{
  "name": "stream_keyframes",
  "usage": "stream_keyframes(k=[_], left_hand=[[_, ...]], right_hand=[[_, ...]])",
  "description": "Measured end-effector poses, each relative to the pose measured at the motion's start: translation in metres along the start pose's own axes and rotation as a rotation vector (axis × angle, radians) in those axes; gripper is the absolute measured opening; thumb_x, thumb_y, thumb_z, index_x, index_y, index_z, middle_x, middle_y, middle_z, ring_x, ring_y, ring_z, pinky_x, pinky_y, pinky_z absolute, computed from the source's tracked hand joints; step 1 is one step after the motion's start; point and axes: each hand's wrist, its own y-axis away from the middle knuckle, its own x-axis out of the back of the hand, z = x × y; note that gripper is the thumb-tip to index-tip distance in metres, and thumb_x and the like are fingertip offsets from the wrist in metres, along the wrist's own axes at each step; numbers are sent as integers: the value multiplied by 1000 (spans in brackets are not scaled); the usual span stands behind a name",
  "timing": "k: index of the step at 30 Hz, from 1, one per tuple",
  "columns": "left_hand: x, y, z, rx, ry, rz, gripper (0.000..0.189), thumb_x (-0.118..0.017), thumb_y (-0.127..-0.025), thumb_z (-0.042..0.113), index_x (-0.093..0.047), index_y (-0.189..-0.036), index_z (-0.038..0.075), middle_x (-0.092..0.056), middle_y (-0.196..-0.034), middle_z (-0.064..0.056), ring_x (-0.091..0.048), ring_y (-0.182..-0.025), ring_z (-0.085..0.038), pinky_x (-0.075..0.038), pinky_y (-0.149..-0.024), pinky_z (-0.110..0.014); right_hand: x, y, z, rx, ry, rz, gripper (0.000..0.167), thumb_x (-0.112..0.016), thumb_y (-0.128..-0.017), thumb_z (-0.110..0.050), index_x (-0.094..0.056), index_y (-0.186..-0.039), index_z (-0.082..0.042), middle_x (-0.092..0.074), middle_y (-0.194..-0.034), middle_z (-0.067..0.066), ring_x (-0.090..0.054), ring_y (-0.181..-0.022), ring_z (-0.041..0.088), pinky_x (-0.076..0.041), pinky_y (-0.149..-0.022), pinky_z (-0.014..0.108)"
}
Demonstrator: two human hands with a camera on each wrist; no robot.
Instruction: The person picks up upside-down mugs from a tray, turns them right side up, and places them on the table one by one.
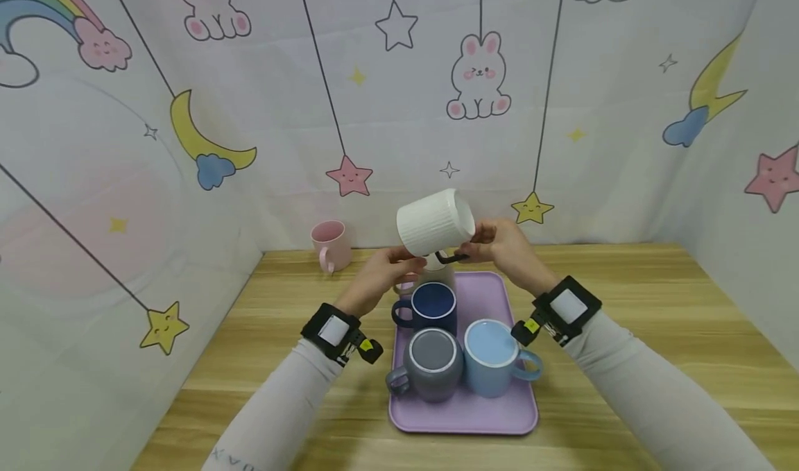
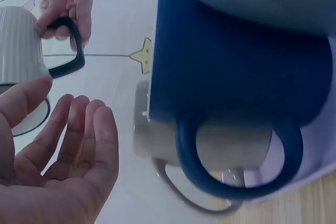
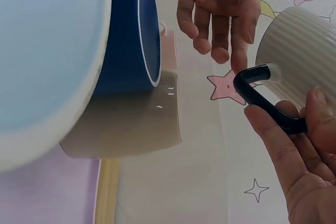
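A white ribbed mug point(image 1: 431, 225) with a dark handle point(image 3: 262, 100) is held tilted in the air above the far end of the tray, its rounded side toward me. My right hand point(image 1: 508, 252) pinches the handle between thumb and fingers. At the mug's lower left is my left hand point(image 1: 381, 277), palm turned up. In the left wrist view its thumb reaches the mug's side near the handle, while the other fingers point(image 2: 76, 140) are loosely bent and apart from it. Just below the hands, a beige mug point(image 2: 202, 145) stands partly hidden behind the dark blue mug point(image 1: 433, 304).
A lilac tray point(image 1: 465, 422) lies on the wooden table point(image 1: 299, 415). It also bears a grey mug point(image 1: 433, 367) and a light blue mug point(image 1: 490, 367) at its near end. A pink mug point(image 1: 332, 245) stands at the back left, by the printed curtain point(image 1: 412, 131).
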Motion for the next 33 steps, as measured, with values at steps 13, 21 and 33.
stream_keyframes(k=[13, 21, 33], left_hand=[[-23, -9, 2, -51, 156, -33, 34, -67, -100, 2, -60, -132, -6, -66, -124, -12, -66, -115, -23, -48, -113, -54], [-31, -8, -3, -127, 229, 86, 24, -61, -102, -4, -63, -124, -11, -68, -112, -12, -71, -104, -22, -51, -109, -55], [-33, -11, -1, -171, 279, 175, 28, -58, -101, -9, -63, -127, -17, -72, -112, -15, -72, -104, -19, -61, -98, -38]], right_hand=[[-5, -1, -7, -10, -63, -2, 21, -69, -96, 4, -65, -115, 13, -70, -114, 29, -76, -95, 28, -62, -94, 50], [-7, -1, -7, -25, -56, -20, 23, -71, -96, 1, -68, -116, 12, -71, -118, 29, -76, -98, 28, -63, -93, 46], [-6, 0, -1, -58, -103, -34, 36, -70, -97, 2, -61, -128, 16, -67, -125, 31, -75, -102, 27, -63, -91, 38]])
